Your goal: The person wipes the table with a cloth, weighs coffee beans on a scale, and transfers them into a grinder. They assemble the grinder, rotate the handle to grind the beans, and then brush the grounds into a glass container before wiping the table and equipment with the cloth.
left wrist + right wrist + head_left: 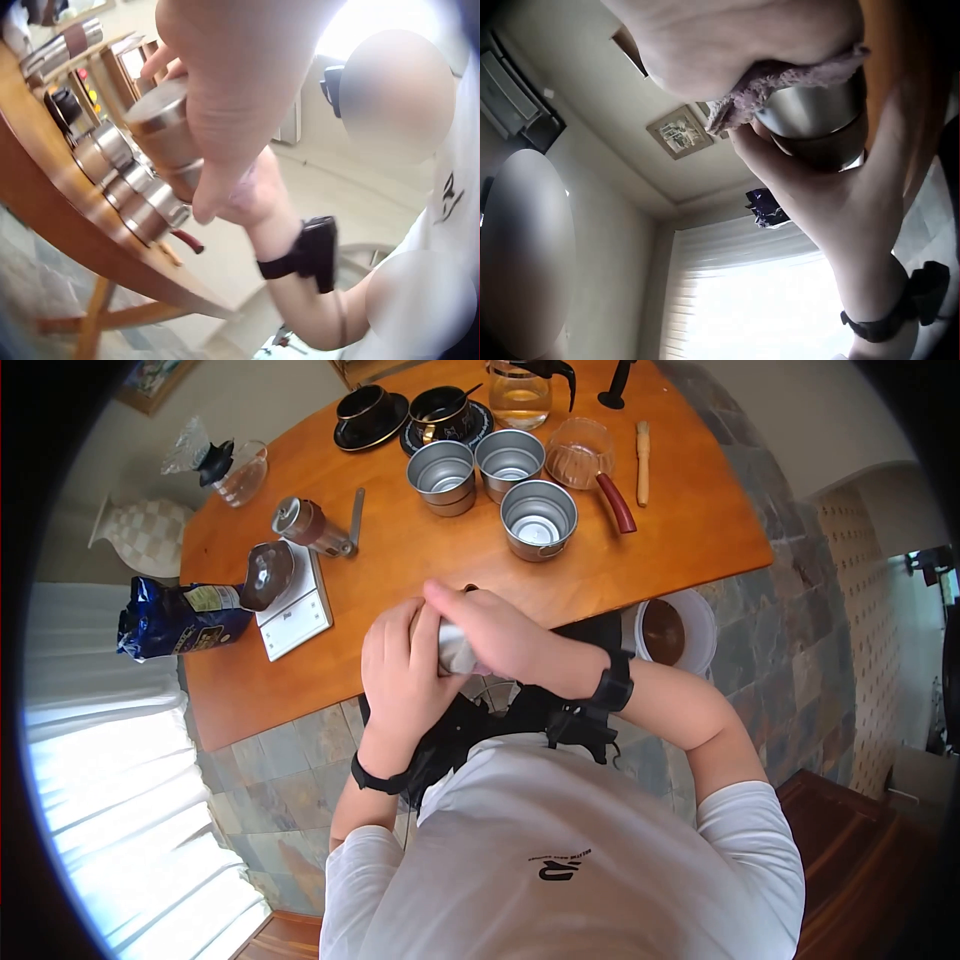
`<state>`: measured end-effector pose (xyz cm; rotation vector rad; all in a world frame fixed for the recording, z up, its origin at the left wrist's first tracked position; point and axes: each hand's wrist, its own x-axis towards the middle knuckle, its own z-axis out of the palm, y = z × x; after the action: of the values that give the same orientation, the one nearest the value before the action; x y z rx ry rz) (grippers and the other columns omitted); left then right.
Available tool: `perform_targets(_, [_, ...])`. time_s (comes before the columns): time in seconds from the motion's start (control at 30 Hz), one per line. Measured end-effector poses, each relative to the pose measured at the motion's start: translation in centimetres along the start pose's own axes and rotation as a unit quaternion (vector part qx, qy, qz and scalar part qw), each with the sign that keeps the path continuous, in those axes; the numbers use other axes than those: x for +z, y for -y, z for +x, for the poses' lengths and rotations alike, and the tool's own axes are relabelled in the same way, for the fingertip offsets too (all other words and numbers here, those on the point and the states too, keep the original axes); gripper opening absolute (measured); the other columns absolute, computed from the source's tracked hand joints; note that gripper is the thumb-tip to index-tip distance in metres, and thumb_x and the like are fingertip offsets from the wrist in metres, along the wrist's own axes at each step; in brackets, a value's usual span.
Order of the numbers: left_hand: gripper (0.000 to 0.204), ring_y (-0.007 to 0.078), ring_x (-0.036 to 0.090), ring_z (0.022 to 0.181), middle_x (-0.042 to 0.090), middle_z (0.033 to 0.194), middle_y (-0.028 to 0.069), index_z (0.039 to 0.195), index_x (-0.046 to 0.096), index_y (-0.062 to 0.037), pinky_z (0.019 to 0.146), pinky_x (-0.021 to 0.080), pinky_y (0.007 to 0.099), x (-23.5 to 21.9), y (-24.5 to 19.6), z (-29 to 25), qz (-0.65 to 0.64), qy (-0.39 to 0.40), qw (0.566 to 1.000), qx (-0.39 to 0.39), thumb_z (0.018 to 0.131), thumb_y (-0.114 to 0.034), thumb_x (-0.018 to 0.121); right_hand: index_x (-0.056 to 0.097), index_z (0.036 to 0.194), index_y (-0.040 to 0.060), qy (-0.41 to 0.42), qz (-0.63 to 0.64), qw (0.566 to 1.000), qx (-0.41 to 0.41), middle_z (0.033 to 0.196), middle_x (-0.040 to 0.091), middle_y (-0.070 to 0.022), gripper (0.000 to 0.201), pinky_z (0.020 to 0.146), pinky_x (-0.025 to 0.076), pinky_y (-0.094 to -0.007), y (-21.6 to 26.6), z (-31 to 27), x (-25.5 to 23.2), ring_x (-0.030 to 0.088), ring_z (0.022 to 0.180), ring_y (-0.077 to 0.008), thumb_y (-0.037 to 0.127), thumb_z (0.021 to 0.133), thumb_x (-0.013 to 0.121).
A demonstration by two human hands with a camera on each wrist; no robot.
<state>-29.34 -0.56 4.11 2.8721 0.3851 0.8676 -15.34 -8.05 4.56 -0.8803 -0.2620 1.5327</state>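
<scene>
A person's left-hand (400, 650) grip wraps closely round a metal container (456, 652) raised at the bench's (670, 555) near edge, while the right hand (500, 635) presses a mauve cloth (795, 79) to it, its fingers too hidden to tell how far they close. The blue bag's (160, 622) gold print is too small to read; brown wood runs between the white scale (297, 624) and three metal cups (538, 520).

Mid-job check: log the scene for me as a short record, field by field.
Left grip: holds a silver metal vessel
Right grip: at the vessel with a purple cloth; fingers mostly hidden
Metal cups: three, upright on the wooden table
Scale: white, left of the cups in the head view, dark brown bowl on it
Near scale: blue bag, hand coffee grinder
</scene>
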Motion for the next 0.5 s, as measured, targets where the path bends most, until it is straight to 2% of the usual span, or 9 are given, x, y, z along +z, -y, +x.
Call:
perform_targets(0.07, [0.068, 0.0357, 0.06, 0.104, 0.061, 0.116, 0.015, 0.122, 0.059, -0.0045, 0.086, 0.051, 0.043, 0.6, 0.4, -0.4, -0.021, -0.036, 0.999, -0.02, 0.061, -0.02, 0.085, 0.065, 0.084, 0.002, 0.041, -0.332, 0.938, -0.095, 0.071, 0.062, 0.0004, 0.042, 0.054, 0.045, -0.0273, -0.8, -0.1, -0.1, 0.061, 0.067, -0.0082, 0.039, 0.101, 0.052])
perform_targets(0.1, [0.07, 0.0331, 0.061, 0.104, 0.062, 0.115, 0.0141, 0.121, 0.061, -0.0024, 0.086, 0.052, 0.0398, 0.0, 0.4, -0.4, -0.026, 0.029, 0.997, -0.067, 0.059, -0.021, 0.087, 0.061, 0.078, 0.0007, 0.056, -0.408, 0.904, -0.113, 0.071, 0.064, -0.006, 0.04, 0.057, 0.048, -0.0331, -0.1, -1.0, 0.4, 0.065, 0.067, -0.0171, 0.038, 0.093, 0.064])
perform_targets(0.13, [0.07, 0.0331, 0.061, 0.104, 0.062, 0.115, 0.0141, 0.121, 0.061, -0.0024, 0.086, 0.052, 0.0398, -0.1, 1.2, -0.5, -0.027, 0.03, 0.997, -0.066, 0.059, -0.021, 0.087, 0.061, 0.078, 0.0007, 0.055, -0.407, 0.905, -0.113, 0.071, 0.064, -0.006, 0.04, 0.057, 0.048, -0.0331, 0.5, -1.9, 0.7, 0.065, 0.067, -0.0171, 0.038, 0.093, 0.064])
perform_targets(0.2, [0.077, 0.0323, 0.062, 0.107, 0.063, 0.115, 0.0145, 0.121, 0.061, 0.0009, 0.091, 0.051, 0.0394, -0.8, 3.2, -1.3, -0.373, 0.158, 0.893, -0.195, 0.055, -0.026, 0.09, 0.059, 0.074, 0.0034, 0.094, -0.667, 0.695, -0.249, 0.071, 0.064, -0.0132, 0.035, 0.059, 0.049, -0.0376, 1.1, -3.2, 1.0, 0.066, 0.068, -0.0278, 0.034, 0.083, 0.073])
perform_targets(0.23, [0.083, 0.0327, 0.061, 0.108, 0.064, 0.114, 0.0159, 0.121, 0.06, 0.0031, 0.095, 0.048, 0.0389, -0.7, 3.9, -1.3, -0.391, 0.173, 0.89, -0.159, 0.053, -0.032, 0.093, 0.056, 0.071, 0.0048, 0.121, -0.679, 0.671, -0.272, 0.072, 0.063, -0.0164, 0.034, 0.061, 0.05, -0.0399, 0.9, -3.4, 0.6, 0.063, 0.07, -0.0351, 0.032, 0.079, 0.075])
perform_targets(0.33, [0.082, 0.0327, 0.06, 0.107, 0.063, 0.113, 0.0163, 0.12, 0.061, 0.0022, 0.096, 0.047, 0.0392, 0.4, 4.7, -2.5, -0.367, 0.118, 0.906, -0.177, 0.052, -0.03, 0.092, 0.061, 0.078, 0.0038, 0.093, -0.643, 0.658, -0.38, 0.071, 0.061, -0.0131, 0.026, 0.06, 0.049, -0.0441, 1.0, -2.9, -0.9, 0.062, 0.066, -0.0365, 0.027, 0.08, 0.071])
perform_targets(0.4, [0.078, 0.0301, 0.059, 0.106, 0.06, 0.112, 0.0146, 0.119, 0.06, 0.0021, 0.095, 0.046, 0.039, 0.9, 4.6, -1.6, -0.326, 0.062, 0.928, -0.169, 0.054, -0.027, 0.091, 0.068, 0.094, 0.0064, 0.038, -0.574, 0.712, -0.404, 0.077, 0.064, -0.0108, 0.02, 0.061, 0.051, -0.0389, 1.4, -2.8, -2.3, 0.064, 0.071, -0.0323, 0.023, 0.083, 0.071])
perform_targets(0.47, [0.076, 0.0289, 0.059, 0.106, 0.06, 0.112, 0.0132, 0.119, 0.06, 0.0014, 0.095, 0.046, 0.0388, 2.1, 4.9, -1.5, -0.354, 0.004, 0.904, -0.241, 0.055, -0.027, 0.091, 0.07, 0.105, 0.0055, -0.036, -0.448, 0.784, -0.428, 0.087, 0.069, -0.0112, 0.024, 0.068, 0.053, -0.0348, 0.9, -2.8, -3.4, 0.068, 0.078, -0.0291, 0.019, 0.085, 0.072])
perform_targets(0.5, [0.075, 0.0262, 0.06, 0.109, 0.061, 0.116, 0.0121, 0.121, 0.058, 0.0009, 0.096, 0.046, 0.0368, 2.6, 5.6, -2.0, -0.36, 0.01, 0.893, -0.268, 0.058, -0.021, 0.091, 0.07, 0.105, 0.0055, -0.033, -0.447, 0.785, -0.428, 0.087, 0.069, -0.0112, 0.024, 0.068, 0.053, -0.0348, 0.5, -3.0, -4.0, 0.068, 0.078, -0.0291, 0.019, 0.085, 0.072])
